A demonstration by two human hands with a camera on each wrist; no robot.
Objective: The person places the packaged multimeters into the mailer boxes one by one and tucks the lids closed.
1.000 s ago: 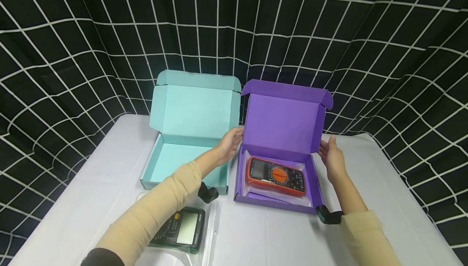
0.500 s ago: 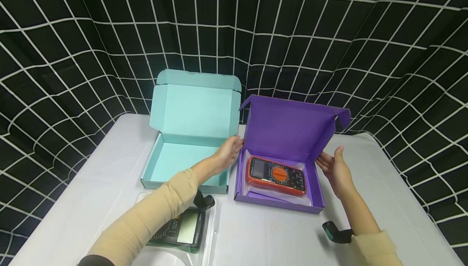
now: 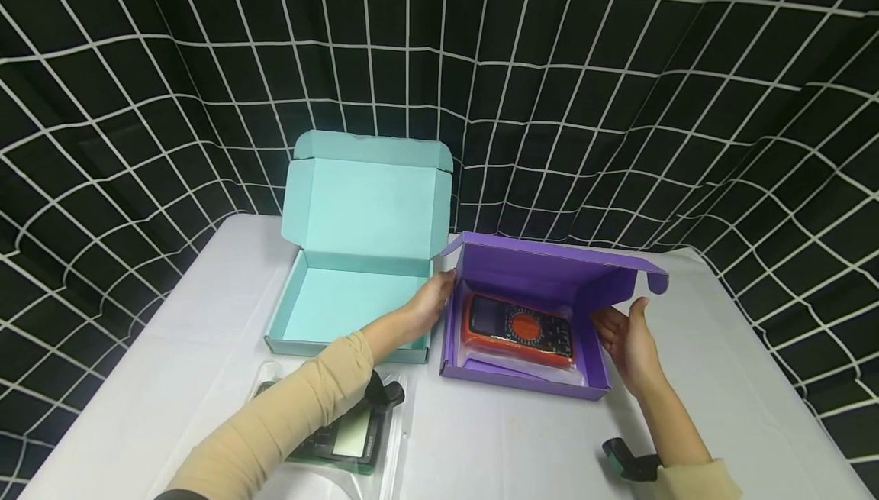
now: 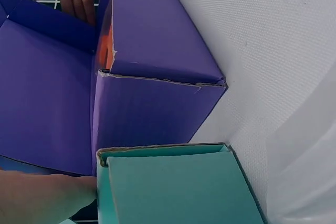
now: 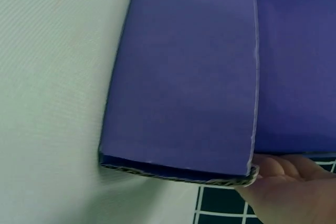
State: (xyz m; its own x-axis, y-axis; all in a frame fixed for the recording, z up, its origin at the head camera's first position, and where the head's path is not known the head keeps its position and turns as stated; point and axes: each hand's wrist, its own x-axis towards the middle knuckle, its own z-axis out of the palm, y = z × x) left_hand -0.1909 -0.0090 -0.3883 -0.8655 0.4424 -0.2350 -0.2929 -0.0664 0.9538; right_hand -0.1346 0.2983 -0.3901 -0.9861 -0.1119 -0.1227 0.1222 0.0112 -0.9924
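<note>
A purple cardboard box [image 3: 525,385] stands with its lid [image 3: 522,263] leaning forward over an orange multimeter [image 3: 526,327] in plastic wrap. My left hand [image 3: 429,303] is at the box's left side, between it and a teal box. In the left wrist view its thumb [image 4: 58,190] lies by the lid's fold. On the other side, my right hand [image 3: 633,343] has its fingers straight against the right wall, under the lid's side flap, and its thumb pointing up. The right wrist view shows those fingertips [image 5: 278,166] behind the box's corner.
An open teal box [image 3: 353,301] sits close on the left, lid upright. In front lies a green-edged multimeter [image 3: 353,435] in a clear bag, partly under my left forearm. A white cloth [image 3: 508,446] covers the table; a black gridded curtain [image 3: 439,65] surrounds it.
The purple lid has swung from upright to tilted forward over the multimeter. Both hands have lowered slightly along the box's sides. The teal box has stayed put.
</note>
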